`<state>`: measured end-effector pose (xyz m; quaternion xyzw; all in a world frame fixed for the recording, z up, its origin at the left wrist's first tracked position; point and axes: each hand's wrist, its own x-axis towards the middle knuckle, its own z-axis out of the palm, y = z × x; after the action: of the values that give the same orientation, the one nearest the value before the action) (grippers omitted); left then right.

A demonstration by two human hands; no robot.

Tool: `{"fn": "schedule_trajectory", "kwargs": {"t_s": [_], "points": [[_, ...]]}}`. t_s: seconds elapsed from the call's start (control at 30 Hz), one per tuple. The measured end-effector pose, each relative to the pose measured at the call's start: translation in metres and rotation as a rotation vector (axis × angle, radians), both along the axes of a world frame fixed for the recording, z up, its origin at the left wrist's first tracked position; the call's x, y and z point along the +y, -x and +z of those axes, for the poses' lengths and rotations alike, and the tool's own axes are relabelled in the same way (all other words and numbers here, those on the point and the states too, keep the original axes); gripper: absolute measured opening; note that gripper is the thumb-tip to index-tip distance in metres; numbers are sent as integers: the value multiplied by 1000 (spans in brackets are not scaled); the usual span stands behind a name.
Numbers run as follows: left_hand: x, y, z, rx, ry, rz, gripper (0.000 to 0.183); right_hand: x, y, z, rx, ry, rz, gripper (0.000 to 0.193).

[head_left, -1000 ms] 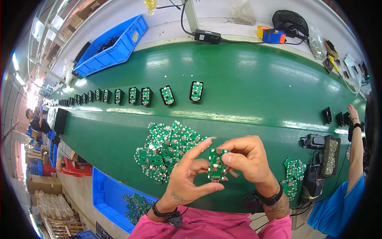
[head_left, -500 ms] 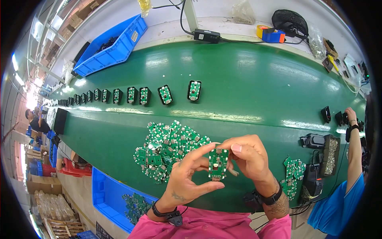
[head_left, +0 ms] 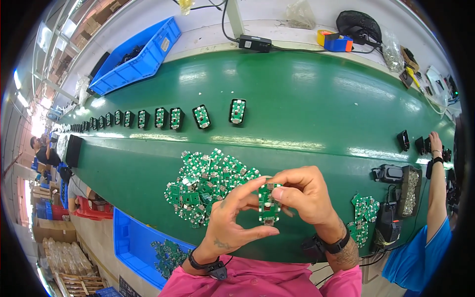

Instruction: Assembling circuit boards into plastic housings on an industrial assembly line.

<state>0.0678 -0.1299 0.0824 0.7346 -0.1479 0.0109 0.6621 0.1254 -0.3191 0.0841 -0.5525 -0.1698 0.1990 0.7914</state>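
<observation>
A green circuit board (head_left: 268, 210) is held upright between both hands, above the near edge of the green bench. My left hand (head_left: 232, 215) is closed on it, forefinger at its top and thumb at its bottom edge. My right hand (head_left: 307, 195) grips its upper right side, the thumb lying on the board's face near the top; its other fingers are partly hidden behind. Just left of the hands lies a heap of loose circuit boards (head_left: 198, 190). Beyond it, a row of black housings holding boards runs leftward, the nearest housing (head_left: 237, 111) standing apart.
A blue crate (head_left: 143, 62) stands at the back left; another blue bin (head_left: 131, 247) with boards sits below the near edge. On the right are a smaller board pile (head_left: 365, 213), a tray of small parts (head_left: 410, 193) and a co-worker's arm (head_left: 436, 188) by black housings.
My right thumb has moved left and down onto the board's face. The board has turned slightly in my hands. The row of housings has shifted slightly left in view.
</observation>
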Motion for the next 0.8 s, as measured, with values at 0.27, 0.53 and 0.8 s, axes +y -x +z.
{"fn": "schedule_trajectory", "kwargs": {"t_s": [0.27, 0.53, 0.8], "points": [[-15, 11, -31, 19, -232, 255, 85, -14, -9, 7, -335, 476, -354, 26], [-63, 19, -76, -220, -767, -19, 68, -210, -73, -14, -60, 1807, -1030, 50], [-56, 14, -88, -203, -815, 8, 73, -319, -101, -46, 142, 1911, -889, 38]]}}
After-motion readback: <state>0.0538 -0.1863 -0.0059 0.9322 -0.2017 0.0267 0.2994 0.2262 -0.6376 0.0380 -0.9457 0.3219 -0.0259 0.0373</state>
